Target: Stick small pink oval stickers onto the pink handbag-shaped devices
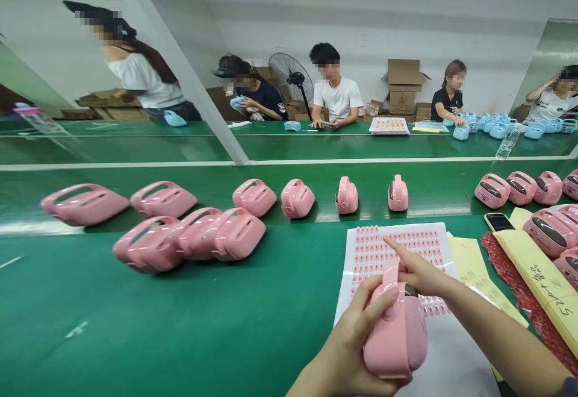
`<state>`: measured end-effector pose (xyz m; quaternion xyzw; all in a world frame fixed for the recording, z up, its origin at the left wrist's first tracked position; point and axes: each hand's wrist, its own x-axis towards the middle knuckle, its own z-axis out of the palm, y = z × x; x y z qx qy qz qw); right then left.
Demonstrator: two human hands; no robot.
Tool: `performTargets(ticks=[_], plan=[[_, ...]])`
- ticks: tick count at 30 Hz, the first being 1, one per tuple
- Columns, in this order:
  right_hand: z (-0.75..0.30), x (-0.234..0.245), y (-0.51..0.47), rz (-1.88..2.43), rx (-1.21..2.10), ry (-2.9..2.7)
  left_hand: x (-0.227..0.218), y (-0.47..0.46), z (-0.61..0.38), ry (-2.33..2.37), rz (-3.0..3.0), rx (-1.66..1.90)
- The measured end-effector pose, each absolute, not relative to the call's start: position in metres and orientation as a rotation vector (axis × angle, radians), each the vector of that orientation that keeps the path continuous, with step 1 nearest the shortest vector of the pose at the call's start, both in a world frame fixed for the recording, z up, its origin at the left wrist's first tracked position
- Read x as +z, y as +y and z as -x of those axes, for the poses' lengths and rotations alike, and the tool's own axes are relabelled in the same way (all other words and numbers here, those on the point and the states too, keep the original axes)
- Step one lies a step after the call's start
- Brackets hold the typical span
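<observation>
The person's left hand [341, 349] is closed around the lower body of a glossy pink plastic case with an arched handle [397, 343], thumb lying across its side, and holds it up over the near edge of a white sheet of small pink-and-white labels [395, 258]. The right hand [422, 273] is partly open, its index finger stretched out above that sheet and its thumb side beside the handle; whether it grips the case, I cannot tell. Many matching pink cases [162, 199] stand or lie in rows on the green bench surface [135, 325], some upright and some tilted. To the right of the sheet lie pale yellow paper strips [469, 264], a black smartphone [499, 222], and a yellow card with handwriting [544, 282] on a red patterned mat [510, 288], with more pink cases beside them. Across a second green bench [352, 144], co-workers sit handling light blue cases [499, 129], near a black standing fan [289, 78] and stacked brown cardboard boxes [404, 81]
</observation>
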<state>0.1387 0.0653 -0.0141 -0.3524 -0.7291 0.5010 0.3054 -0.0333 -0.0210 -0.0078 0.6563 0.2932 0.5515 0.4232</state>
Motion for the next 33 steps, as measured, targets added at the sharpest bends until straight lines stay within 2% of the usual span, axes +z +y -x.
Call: performTargets(ticks=[5, 13, 24, 29, 33], plan=[[-0.134, -0.021, 0.061, 1.005, 1.463, -1.605, -0.012, -0.009, 0.031, 0.742, -1.24, 1.638], [-0.128, -0.03, 0.063, 1.203, 1.705, -1.163, -0.019, 0.004, 0.001, 0.86, -0.63, 1.814], [-0.136, -0.027, 0.053, 1.397, 1.724, -1.023, -0.022, 0.003, -0.013, 0.922, -0.763, 1.731], [-0.14, -0.033, 0.054, 1.266, 1.72, -0.911, -0.029, 0.01, -0.019, 0.966, -0.66, 1.742], [-0.143, -0.039, 0.057, 1.24, 1.666, -0.822, -0.035, 0.012, -0.021, 0.949, -0.82, 1.622]])
